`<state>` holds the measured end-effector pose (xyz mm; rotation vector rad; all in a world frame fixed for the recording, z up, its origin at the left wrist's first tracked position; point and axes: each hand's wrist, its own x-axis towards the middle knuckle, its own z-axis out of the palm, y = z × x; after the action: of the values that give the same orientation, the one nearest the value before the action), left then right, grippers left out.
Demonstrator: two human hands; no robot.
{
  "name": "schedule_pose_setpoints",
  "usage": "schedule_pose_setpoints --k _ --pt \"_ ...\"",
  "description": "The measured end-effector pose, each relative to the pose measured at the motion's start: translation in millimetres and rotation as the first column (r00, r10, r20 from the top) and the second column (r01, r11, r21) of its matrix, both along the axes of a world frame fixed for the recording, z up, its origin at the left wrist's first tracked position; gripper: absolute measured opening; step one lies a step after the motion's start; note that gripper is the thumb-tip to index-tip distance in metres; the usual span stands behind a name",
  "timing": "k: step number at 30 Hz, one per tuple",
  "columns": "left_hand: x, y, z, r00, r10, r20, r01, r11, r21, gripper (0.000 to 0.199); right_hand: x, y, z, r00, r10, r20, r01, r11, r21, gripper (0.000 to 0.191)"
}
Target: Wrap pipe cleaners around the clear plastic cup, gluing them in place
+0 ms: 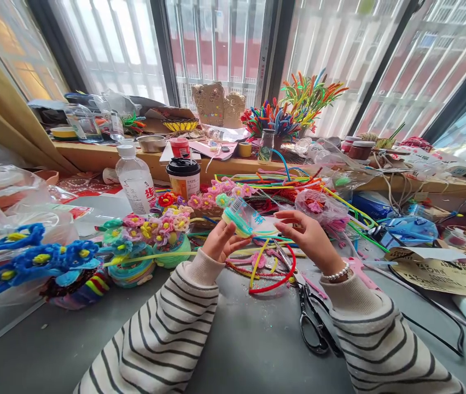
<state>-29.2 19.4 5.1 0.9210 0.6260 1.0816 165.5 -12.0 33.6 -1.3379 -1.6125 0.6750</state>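
Note:
My left hand [221, 241] holds a small clear plastic cup [243, 218] tilted on its side, with pale green and yellow bands round its left end and blue print on its wall. My right hand [304, 238] is at the cup's right end, its fingers curved and apart; whether a fingertip touches the rim cannot be made out. Below the hands, on the grey table [249, 339], are a red pipe cleaner [272, 287] bent in a curve and a yellow one. Black-handled scissors [314, 323] lie near my right wrist, blades pointing away.
Blue pipe-cleaner flowers [46, 257] and pink flowers in banded pots stand at the left. Behind them are a plastic bottle [134, 180] and a lidded paper cup [184, 178]. Loose pipe cleaners heap behind my hands. Brown paper [438, 273] and a black cable lie at the right.

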Motion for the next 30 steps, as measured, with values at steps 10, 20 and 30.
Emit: schedule_pose_setpoints --k 10,20,30 --pt "8.0 -2.2 -3.4 0.993 -0.085 -0.086 0.079 0.994 -0.071 0.07 -19.6 -11.3 -0.6 1.0 0.028 0.004 -0.029 0.988 0.15 0.021" --pt "3.5 4.0 -3.3 0.969 0.237 0.07 -0.244 0.961 0.127 0.045 -13.6 -7.3 -4.0 0.996 -0.024 0.082 0.009 0.984 0.179 0.02" --pt "11.4 -5.0 -6.1 0.926 -0.182 -0.33 0.159 0.983 -0.095 0.036 9.2 -3.3 0.8 0.956 -0.268 -0.118 0.291 0.915 0.279 0.018"
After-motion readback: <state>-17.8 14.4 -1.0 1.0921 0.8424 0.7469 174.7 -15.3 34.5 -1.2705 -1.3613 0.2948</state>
